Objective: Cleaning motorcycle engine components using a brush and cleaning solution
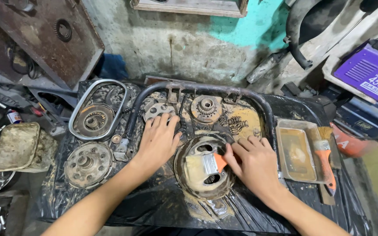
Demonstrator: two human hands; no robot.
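Two bare forearms, no sleeves, watch or gloves; left hand (157, 140) and right hand (253, 164) show slim fingers, short nails, no rings

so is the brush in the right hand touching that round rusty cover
Touching. The head view shows the right hand holding the orange-handled brush with its bristles lying flat on the round rusty cover, no gap visible between them.
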